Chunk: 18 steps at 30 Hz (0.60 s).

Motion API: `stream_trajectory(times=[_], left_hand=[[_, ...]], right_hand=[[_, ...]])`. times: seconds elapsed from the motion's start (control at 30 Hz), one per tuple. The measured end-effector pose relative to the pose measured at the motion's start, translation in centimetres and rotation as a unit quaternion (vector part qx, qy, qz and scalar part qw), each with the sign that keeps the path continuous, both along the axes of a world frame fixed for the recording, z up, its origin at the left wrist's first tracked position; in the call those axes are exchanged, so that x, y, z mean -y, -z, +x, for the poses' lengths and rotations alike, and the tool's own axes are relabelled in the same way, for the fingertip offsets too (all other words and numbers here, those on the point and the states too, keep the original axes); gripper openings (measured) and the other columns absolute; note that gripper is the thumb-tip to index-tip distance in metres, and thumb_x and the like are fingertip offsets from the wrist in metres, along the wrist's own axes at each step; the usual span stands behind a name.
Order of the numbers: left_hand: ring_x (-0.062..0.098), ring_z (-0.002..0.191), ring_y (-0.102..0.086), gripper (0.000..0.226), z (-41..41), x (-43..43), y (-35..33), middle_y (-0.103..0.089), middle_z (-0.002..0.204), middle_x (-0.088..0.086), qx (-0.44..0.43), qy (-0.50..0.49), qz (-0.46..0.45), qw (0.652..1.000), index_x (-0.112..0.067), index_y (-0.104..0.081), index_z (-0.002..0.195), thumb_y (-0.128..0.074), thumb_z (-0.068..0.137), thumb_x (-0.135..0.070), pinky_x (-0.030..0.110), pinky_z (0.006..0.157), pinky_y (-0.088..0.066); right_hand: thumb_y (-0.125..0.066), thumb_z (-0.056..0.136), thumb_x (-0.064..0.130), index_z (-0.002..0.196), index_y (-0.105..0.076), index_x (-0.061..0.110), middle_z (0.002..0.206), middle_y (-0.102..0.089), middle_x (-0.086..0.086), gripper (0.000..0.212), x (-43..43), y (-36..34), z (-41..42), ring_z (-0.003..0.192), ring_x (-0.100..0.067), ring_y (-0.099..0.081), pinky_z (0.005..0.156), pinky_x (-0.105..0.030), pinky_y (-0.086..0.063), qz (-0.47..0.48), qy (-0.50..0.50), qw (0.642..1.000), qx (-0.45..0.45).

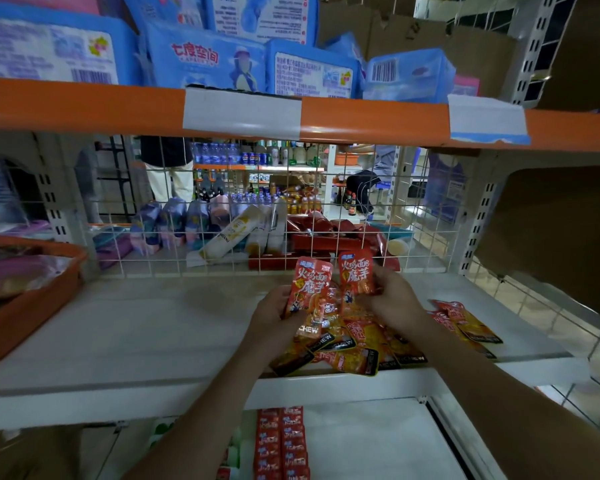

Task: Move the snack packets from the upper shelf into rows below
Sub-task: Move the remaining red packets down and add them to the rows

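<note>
- Red snack packet [310, 289]: upright, long axis vertical, gripped by the left hand [274, 315].
- Second packet [355, 271]: upright alongside, gripped by the right hand [394, 299].
- Both are held over the loose pile [354, 348] on the white shelf [118, 327].
- Packet rows [281, 441] lie straight below, nearer the left hand.
- The rows are cut off by the frame edge; count indeterminable.

Snack packets [357, 344] were glossy, crinkled plastic film | shelf [146, 334] looked smooth matt white metal | back grid [160, 244] was white-coated wire | tray [32, 306] was orange plastic | edge strip [66, 102] shone glossy | cardboard [551, 230] looked matt brown | blue packs [201, 60] wore shiny plastic wrap
</note>
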<state>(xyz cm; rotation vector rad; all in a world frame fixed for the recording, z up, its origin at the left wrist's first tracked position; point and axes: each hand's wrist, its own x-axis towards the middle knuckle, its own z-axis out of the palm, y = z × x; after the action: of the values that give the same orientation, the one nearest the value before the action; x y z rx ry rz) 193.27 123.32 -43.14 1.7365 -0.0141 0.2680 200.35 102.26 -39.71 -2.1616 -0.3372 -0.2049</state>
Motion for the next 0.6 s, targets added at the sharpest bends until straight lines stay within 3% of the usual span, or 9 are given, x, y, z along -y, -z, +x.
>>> stream_trajectory(times=[0.07, 0.17, 0.27, 0.43, 0.53, 0.6], left_hand=[[0.005, 0.097, -0.070, 0.034, -0.3, 0.0, -0.2, -0.073, 0.111, -0.004, 0.005, 0.005, -0.003, 1.000, -0.020, -0.060, 0.120, -0.068, 0.090, -0.006, 0.019, 0.075, -0.055], [0.008, 0.098, -0.071, 0.037, -0.6, 0.0, -0.5, -0.074, 0.109, -0.001, 0.013, 0.002, -0.016, 1.000, -0.019, -0.062, 0.118, -0.070, 0.086, -0.001, 0.026, 0.081, -0.057], [0.003, 0.091, -0.071, 0.038, -1.2, 0.1, -1.3, -0.074, 0.106, -0.003, 0.017, -0.006, -0.026, 1.000, -0.022, -0.063, 0.112, -0.073, 0.083, 0.001, 0.015, 0.067, -0.054], [0.010, 0.097, -0.072, 0.036, -3.2, 0.6, -3.3, -0.075, 0.108, -0.002, 0.031, 0.015, -0.048, 0.998, -0.018, -0.064, 0.116, -0.072, 0.085, 0.000, 0.024, 0.078, -0.055], [0.004, 0.095, -0.071, 0.035, -5.0, 1.0, -4.6, -0.076, 0.101, -0.011, 0.036, 0.027, -0.043, 0.998, -0.022, -0.067, 0.112, -0.075, 0.084, -0.002, 0.023, 0.080, -0.053], [0.004, 0.090, -0.072, 0.034, -6.4, 1.3, -5.0, -0.076, 0.094, -0.013, 0.034, 0.032, -0.049, 0.998, -0.024, -0.068, 0.102, -0.076, 0.081, 0.001, 0.018, 0.073, -0.052]], right_hand=[[-0.076, 0.080, 0.009, 0.123, -0.063, 0.020, 0.113, -0.070, 0.000, 0.046, 0.2, 0.0, -0.8, 0.099, -0.019, -0.067, 0.084, -0.036, -0.055, 0.048, -0.013, 0.999, -0.021], [-0.073, 0.082, 0.004, 0.119, -0.064, 0.017, 0.108, -0.070, -0.004, 0.040, 0.3, -0.4, -2.5, 0.092, -0.019, -0.069, 0.072, -0.029, -0.055, 0.103, -0.041, 0.993, -0.051], [-0.074, 0.082, 0.001, 0.113, -0.067, 0.014, 0.105, -0.074, -0.006, 0.035, 0.8, -0.8, -4.2, 0.095, -0.023, -0.071, 0.079, -0.034, -0.058, 0.115, -0.063, 0.990, -0.049], [-0.078, 0.080, -0.001, 0.100, -0.068, 0.005, 0.086, -0.073, -0.014, 0.023, 1.7, -1.9, -7.2, 0.087, -0.027, -0.072, 0.084, -0.040, -0.058, 0.112, -0.077, 0.989, -0.059], [-0.080, 0.078, 0.001, 0.081, -0.056, 0.005, 0.062, -0.055, -0.003, 0.025, 2.2, -2.4, -9.1, 0.061, -0.023, -0.060, 0.065, -0.037, -0.057, 0.123, -0.083, 0.986, -0.073], [-0.080, 0.078, 0.000, 0.084, -0.057, 0.005, 0.058, -0.052, -0.001, 0.024, 2.7, -2.7, -10.5, 0.054, -0.017, -0.054, 0.053, -0.030, -0.051, 0.134, -0.086, 0.984, -0.082]])
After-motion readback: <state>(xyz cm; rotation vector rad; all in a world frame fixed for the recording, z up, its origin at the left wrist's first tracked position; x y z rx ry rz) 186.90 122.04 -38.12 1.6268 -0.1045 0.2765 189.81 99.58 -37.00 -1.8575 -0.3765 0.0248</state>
